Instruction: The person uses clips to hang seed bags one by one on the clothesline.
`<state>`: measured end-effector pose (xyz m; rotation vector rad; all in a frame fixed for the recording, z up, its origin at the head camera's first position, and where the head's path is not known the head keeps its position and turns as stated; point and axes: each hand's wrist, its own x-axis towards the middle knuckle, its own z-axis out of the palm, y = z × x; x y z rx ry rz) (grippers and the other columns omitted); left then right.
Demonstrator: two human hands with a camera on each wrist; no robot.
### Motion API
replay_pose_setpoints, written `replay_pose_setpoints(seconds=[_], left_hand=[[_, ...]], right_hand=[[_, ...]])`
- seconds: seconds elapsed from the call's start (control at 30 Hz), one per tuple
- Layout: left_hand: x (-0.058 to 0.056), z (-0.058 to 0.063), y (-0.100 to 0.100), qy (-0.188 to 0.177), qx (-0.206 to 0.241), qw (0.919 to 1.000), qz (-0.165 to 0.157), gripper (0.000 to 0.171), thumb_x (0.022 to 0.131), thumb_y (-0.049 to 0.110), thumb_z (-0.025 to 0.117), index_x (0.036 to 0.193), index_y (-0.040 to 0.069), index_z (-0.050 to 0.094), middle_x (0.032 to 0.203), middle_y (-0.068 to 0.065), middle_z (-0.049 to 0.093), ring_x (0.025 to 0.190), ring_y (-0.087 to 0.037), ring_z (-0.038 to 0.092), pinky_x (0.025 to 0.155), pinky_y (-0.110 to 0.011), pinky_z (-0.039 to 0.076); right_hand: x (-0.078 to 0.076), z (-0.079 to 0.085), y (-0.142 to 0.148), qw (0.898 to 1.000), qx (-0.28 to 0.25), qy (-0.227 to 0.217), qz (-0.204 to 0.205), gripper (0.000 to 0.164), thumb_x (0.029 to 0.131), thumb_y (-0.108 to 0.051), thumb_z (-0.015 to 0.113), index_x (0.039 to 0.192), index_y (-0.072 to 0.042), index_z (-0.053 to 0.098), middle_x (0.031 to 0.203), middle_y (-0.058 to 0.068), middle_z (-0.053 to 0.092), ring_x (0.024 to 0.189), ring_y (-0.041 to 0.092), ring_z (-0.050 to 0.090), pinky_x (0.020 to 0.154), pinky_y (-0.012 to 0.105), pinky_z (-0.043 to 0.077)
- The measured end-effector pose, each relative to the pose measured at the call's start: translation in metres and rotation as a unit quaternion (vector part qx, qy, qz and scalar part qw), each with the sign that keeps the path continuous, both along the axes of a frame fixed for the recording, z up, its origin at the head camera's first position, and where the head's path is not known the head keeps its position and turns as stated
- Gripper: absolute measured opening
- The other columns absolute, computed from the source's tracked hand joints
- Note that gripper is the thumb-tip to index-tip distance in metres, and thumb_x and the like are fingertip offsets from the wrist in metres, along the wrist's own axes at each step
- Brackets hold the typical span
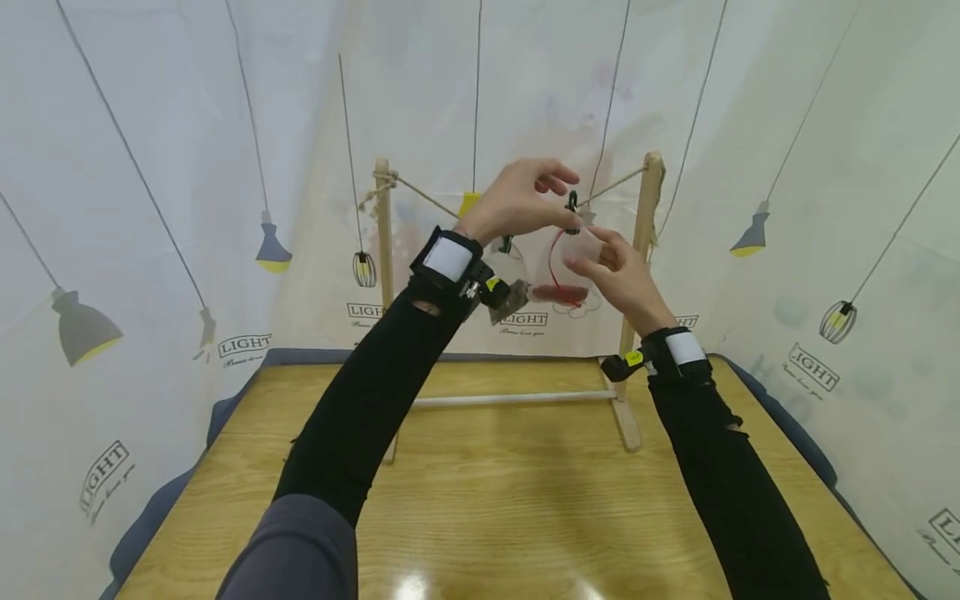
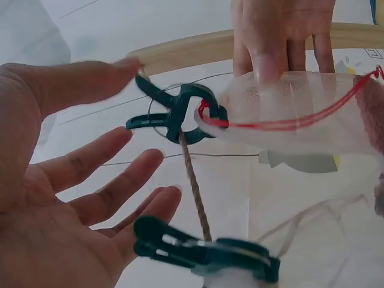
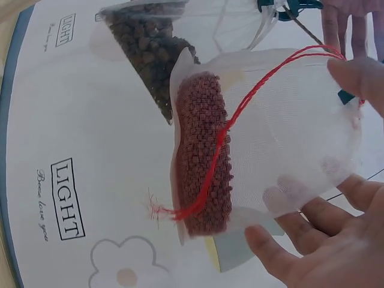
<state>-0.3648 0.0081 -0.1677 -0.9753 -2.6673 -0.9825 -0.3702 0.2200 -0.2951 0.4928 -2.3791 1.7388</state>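
Note:
A white mesh drawstring bag (image 3: 282, 132) with reddish-brown pellets in its bottom and a red cord hangs from the rope (image 2: 195, 189) at a green spring clip (image 2: 180, 114). My left hand (image 1: 517, 198) has its thumb and index fingertip at the clip's two spread handles, the other fingers loosely apart. My right hand (image 1: 622, 279) holds the bag near its top, with its thumb on one side and fingers behind the mesh. Beside it, a second clip (image 2: 204, 249) holds a clear bag of dark lumps (image 3: 150, 51) on the same rope.
A wooden post (image 1: 647, 225) at the right and another post (image 1: 384, 233) at the left carry the rope. A white bar (image 1: 517, 398) joins their feet on the wooden table (image 1: 510, 492). Behind stands a curtain (image 1: 420, 100) printed with lamps.

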Motion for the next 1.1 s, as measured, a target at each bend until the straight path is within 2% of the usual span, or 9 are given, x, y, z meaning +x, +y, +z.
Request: replay_pose_setpoints(seconds=[0.13,0.27,0.4,0.53,0.7,0.8,0.87,0.97,1.1], left_hand=[[0.002,-0.002,-0.008,0.019,-0.007,0.9997,0.014,0.078,0.090,0.051,0.075,0.157,0.027,0.042,0.157,-0.005,0.048,0.148,-0.021,0.041,0.116,-0.039,0.045],[0.007,-0.004,-0.019,0.043,-0.001,0.9982,0.043,0.092,0.088,0.061,0.072,0.163,0.034,0.027,0.169,0.000,0.029,0.158,-0.020,0.024,0.125,-0.046,0.035],[0.013,-0.010,-0.033,0.087,0.009,0.9934,0.074,0.096,0.087,0.064,0.071,0.164,0.037,0.019,0.173,0.002,0.016,0.162,-0.021,0.005,0.130,-0.053,0.023],[0.023,-0.023,-0.050,0.151,0.022,0.9831,0.101,0.098,0.088,0.062,0.072,0.165,0.036,0.017,0.174,0.001,0.012,0.162,-0.020,-0.007,0.132,-0.057,0.012],[0.039,-0.048,-0.075,0.231,0.013,0.9645,0.127,0.102,0.086,0.061,0.075,0.165,0.031,0.018,0.174,-0.004,0.010,0.162,-0.022,-0.012,0.133,-0.052,0.001],[0.046,-0.065,-0.089,0.270,0.002,0.9529,0.137,0.103,0.085,0.061,0.075,0.166,0.028,0.019,0.175,-0.007,0.009,0.162,-0.026,-0.011,0.132,-0.051,-0.006],[0.048,-0.078,-0.098,0.292,0.006,0.9465,0.138,0.104,0.085,0.062,0.075,0.166,0.025,0.020,0.174,-0.009,0.009,0.162,-0.028,-0.010,0.132,-0.051,-0.007],[0.052,-0.100,-0.110,0.317,0.016,0.9377,0.142,0.105,0.086,0.074,0.065,0.165,0.022,0.021,0.174,-0.010,0.008,0.162,-0.031,-0.009,0.132,-0.051,-0.006],[0.060,-0.131,-0.124,0.335,0.039,0.9298,0.147,0.105,0.085,0.086,0.050,0.165,0.023,0.023,0.174,-0.011,0.008,0.162,-0.034,-0.005,0.133,-0.052,-0.002]], right_hand=[[0.003,-0.002,0.002,0.999,0.020,0.025,0.002,0.082,0.094,-0.044,0.073,0.161,-0.034,0.026,0.165,0.009,0.038,0.152,0.027,0.037,0.125,0.060,0.029],[0.008,-0.005,0.003,0.996,0.054,0.065,-0.002,0.092,0.093,-0.040,0.074,0.164,-0.034,0.017,0.168,0.008,0.032,0.155,0.030,0.031,0.128,0.058,0.026],[0.015,-0.009,0.004,0.990,0.097,0.102,-0.015,0.097,0.091,-0.040,0.077,0.165,-0.037,0.013,0.171,0.003,0.022,0.157,0.029,0.025,0.128,0.057,0.024],[0.023,-0.013,0.006,0.982,0.136,0.126,-0.031,0.102,0.089,-0.042,0.079,0.164,-0.042,0.009,0.174,-0.005,0.012,0.159,0.028,0.021,0.127,0.059,0.024],[0.032,-0.020,0.011,0.971,0.184,0.145,-0.050,0.109,0.084,-0.043,0.082,0.165,-0.037,0.010,0.174,0.001,0.012,0.159,0.033,0.017,0.122,0.072,0.024],[0.038,-0.025,0.016,0.962,0.211,0.163,-0.060,0.110,0.083,-0.044,0.082,0.166,-0.030,0.012,0.173,0.006,0.014,0.159,0.037,0.015,0.121,0.075,0.021],[0.042,-0.030,0.019,0.956,0.226,0.177,-0.068,0.109,0.082,-0.044,0.082,0.166,-0.026,0.015,0.173,0.008,0.015,0.159,0.038,0.014,0.121,0.075,0.019],[0.050,-0.040,0.024,0.946,0.246,0.198,-0.078,0.108,0.082,-0.044,0.082,0.166,-0.022,0.018,0.173,0.012,0.015,0.159,0.041,0.012,0.122,0.076,0.016],[0.061,-0.056,0.030,0.935,0.268,0.216,-0.090,0.108,0.081,-0.048,0.082,0.165,-0.023,0.020,0.173,0.015,0.012,0.158,0.046,0.008,0.120,0.078,0.014]])
